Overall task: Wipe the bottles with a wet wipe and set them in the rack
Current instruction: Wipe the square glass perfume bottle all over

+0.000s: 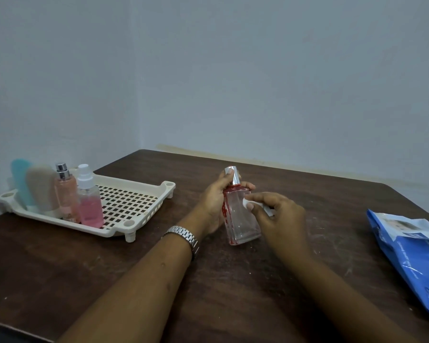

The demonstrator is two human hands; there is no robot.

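Five bottles (242, 219), one rack (109, 232), one pack (411, 256)

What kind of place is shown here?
Probably a plain room at home: a worn dark wooden table in a corner of bare pale walls, a cream plastic rack of toiletry bottles, a blue wet-wipe pack.

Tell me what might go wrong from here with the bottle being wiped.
1. The glass bottle is tilted, gripped only by the left hand near its neck; damp from the wet wipe in the right hand may loosen that grip and drop it on the table.
2. Four bottles crowd one end of the rack; setting this one close by could topple them.
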